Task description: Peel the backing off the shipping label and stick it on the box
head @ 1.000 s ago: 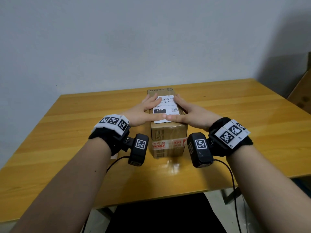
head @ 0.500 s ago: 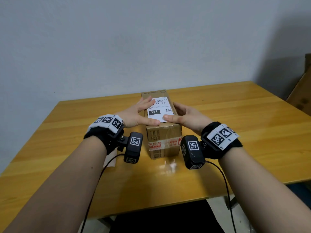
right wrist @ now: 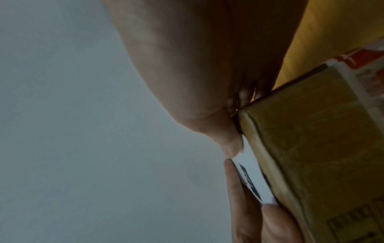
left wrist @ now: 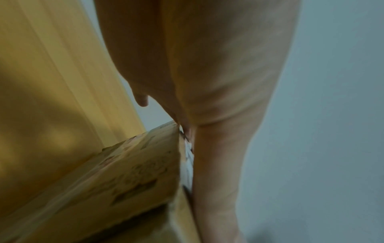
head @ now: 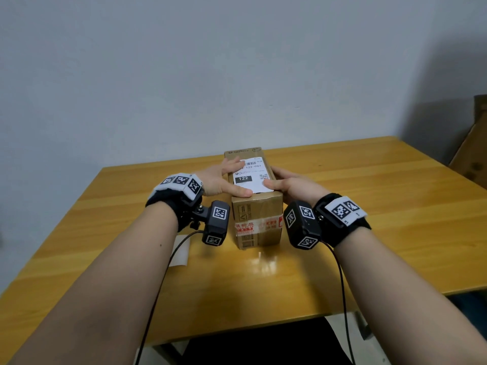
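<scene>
A long brown cardboard box point(head: 257, 214) stands endwise toward me on the wooden table point(head: 369, 206). The white shipping label point(head: 251, 175) lies flat on its top. My left hand point(head: 224, 180) rests with straight fingers over the label's left edge, its thumb along the near edge. My right hand point(head: 290, 183) sits at the box's right top edge, thumb pressing the label's near right corner, fingers lying over the side. In the right wrist view, the right thumb point(right wrist: 228, 141) presses the label point(right wrist: 249, 172) on the box point(right wrist: 311, 131). The left wrist view shows the left hand point(left wrist: 207, 82) flat above the box point(left wrist: 135, 172).
A white sheet of paper point(head: 181, 251) lies on the table under my left wrist, left of the box. Red-and-white tape point(head: 259, 225) bands the box's near end. A cardboard piece point(head: 471, 143) leans at the far right beyond the table. A wall stands behind.
My thumbs met at the middle of the label's near edge; they have slid apart. The right hand has moved off the label's top to the box's right edge.
</scene>
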